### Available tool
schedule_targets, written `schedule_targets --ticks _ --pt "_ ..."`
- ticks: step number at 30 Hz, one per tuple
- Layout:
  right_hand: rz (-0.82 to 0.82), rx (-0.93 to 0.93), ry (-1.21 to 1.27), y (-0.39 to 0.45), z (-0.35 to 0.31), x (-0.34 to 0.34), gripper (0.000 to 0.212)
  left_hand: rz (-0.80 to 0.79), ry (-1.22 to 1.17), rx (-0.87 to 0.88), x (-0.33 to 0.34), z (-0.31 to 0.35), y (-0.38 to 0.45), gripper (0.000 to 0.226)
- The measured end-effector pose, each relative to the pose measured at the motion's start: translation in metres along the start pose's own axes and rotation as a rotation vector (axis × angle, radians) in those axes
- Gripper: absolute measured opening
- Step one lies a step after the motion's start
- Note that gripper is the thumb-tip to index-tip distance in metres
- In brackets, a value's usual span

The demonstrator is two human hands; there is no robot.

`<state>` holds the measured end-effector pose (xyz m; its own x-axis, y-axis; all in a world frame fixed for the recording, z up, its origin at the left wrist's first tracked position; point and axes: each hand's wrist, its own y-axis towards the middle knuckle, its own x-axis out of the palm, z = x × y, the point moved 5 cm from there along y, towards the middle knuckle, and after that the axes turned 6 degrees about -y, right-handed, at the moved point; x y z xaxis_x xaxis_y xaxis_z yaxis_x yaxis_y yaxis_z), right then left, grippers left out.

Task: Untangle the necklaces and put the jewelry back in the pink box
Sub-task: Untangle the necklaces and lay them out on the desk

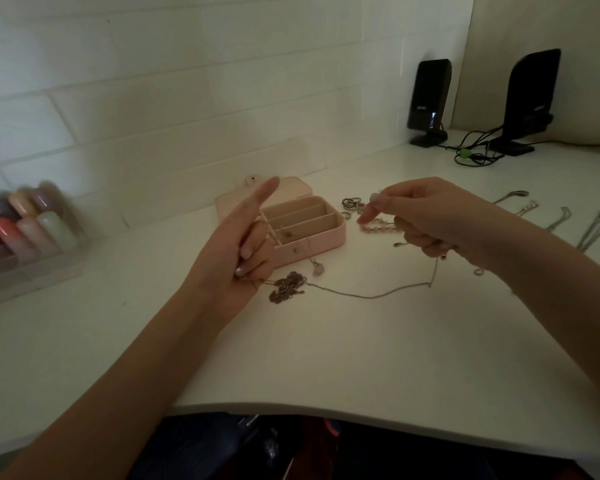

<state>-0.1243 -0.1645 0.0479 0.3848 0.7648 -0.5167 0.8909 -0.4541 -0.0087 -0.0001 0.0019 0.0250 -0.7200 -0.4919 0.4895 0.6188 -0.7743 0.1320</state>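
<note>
Left hand (pixel 238 249) curled, thumb up, gripping tangled chain (pixel 288 285); right hand (pixel 426 218) pinches same chain's far end, above pink bead bracelet (pixel 376 227). Open pink box (pixel 302 226) between my hands, toward tabletop (pixel 326 358) back edge

Two bare forearms and hands, no sleeves in sight

The left hand (pixel 236 244) and right hand (pixel 426 216) both come in with the arms uncovered right down to the lower edge of the view; no cuff, watch, bracelet or ring shows on either. The nails on the left fingers (pixel 246 252) are pale and glossy, trimmed short and rounded. At 6 o'clock, dark clothing shows below, too dim to tell more.
</note>
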Motion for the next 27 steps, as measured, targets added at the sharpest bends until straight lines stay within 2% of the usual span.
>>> schedule_targets --ticks 4,9,11,15,18,22,27 --pt "0.123 -0.029 0.111 0.000 -0.003 -0.007 0.030 0.095 0.079 0.057 -0.009 -0.001 0.002 0.028" --pt "0.288 -0.041 0.342 -0.002 -0.003 -0.019 0.029 0.206 0.374 0.204 -0.013 0.003 -0.001 0.029" --pt "0.286 -0.074 0.493 -0.002 -0.006 -0.017 0.031 0.229 0.539 0.270 -0.009 0.003 -0.003 0.028" --pt "0.161 -0.099 0.823 -0.002 -0.012 -0.008 0.034 0.264 0.744 0.373 -0.007 0.001 -0.006 0.029" --pt "0.092 -0.110 0.980 -0.002 -0.013 -0.003 0.034 0.297 0.722 0.367 -0.009 -0.002 -0.007 0.029" --pt "0.089 -0.074 0.890 0.001 -0.008 -0.002 0.033 0.299 0.646 0.349 -0.010 -0.001 -0.009 0.033" --pt "0.099 -0.089 0.841 0.003 -0.008 -0.004 0.030 0.252 0.354 0.206 -0.009 -0.001 -0.005 0.035"
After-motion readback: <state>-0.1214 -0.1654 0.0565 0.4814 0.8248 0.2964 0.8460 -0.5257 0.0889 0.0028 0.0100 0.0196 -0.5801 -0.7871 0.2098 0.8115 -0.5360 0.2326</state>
